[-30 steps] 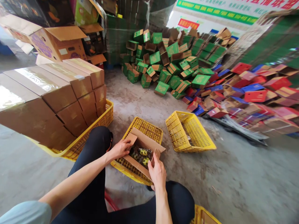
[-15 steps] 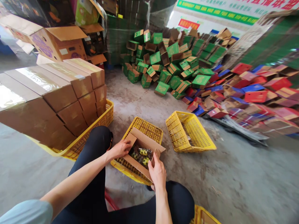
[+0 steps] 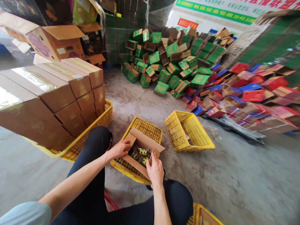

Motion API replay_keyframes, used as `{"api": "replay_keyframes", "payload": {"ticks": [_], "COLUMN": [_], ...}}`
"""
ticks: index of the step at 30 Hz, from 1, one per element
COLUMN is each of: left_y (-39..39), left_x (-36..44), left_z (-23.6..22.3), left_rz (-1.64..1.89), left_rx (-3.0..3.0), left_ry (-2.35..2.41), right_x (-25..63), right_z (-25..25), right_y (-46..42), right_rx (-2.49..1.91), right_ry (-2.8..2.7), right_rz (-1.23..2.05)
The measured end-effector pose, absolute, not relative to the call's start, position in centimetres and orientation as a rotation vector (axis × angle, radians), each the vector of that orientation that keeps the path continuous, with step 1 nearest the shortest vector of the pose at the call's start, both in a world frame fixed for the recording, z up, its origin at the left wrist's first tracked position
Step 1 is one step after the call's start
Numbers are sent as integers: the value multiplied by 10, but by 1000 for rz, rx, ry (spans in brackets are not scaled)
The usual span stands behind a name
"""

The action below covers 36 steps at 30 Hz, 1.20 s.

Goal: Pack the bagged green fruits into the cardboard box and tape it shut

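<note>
An open cardboard box (image 3: pixel 148 139) rests on an overturned-looking yellow plastic crate (image 3: pixel 147 125) between my knees. Inside it lie several yellow-green items in clear wrappers (image 3: pixel 143 152); their exact kind is hard to make out. My left hand (image 3: pixel 120 148) grips the box's left end flap, fingers over its top edge. At the opposite end, my right hand (image 3: pixel 155 169) holds the right flap between thumb and fingers. The long side flaps stand folded outward.
On the left, taped cartons (image 3: pixel 58 97) are stacked in a yellow crate (image 3: pixel 108 112). Another yellow crate (image 3: pixel 195 132) stands tilted on the right. Beyond lie heaps of green boxes (image 3: pixel 161 88) and red and blue boxes (image 3: pixel 253 95). One more crate (image 3: pixel 206 215) shows at the bottom edge.
The whole view has shifted slightly. Both hands keep their places on the box flaps, with the right fingers moved only a little.
</note>
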<state>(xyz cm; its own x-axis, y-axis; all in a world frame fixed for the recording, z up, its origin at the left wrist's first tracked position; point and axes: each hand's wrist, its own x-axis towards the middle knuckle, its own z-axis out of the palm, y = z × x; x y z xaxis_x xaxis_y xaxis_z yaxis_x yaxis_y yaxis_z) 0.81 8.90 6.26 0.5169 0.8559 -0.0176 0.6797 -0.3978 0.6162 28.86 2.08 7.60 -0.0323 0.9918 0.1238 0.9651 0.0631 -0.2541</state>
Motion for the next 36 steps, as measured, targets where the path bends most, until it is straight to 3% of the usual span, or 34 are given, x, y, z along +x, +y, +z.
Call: {"api": "replay_keyframes", "payload": {"ticks": [36], "left_y": [89], "left_x": [7], "left_z": [51], "left_rz": [463], "left_rx": [2155], "left_ry": [1231], "right_x": [276], "right_z": [82], "right_y": [17], "right_rx": [-2124], "right_ry": [-2086], "right_rz": [117]}}
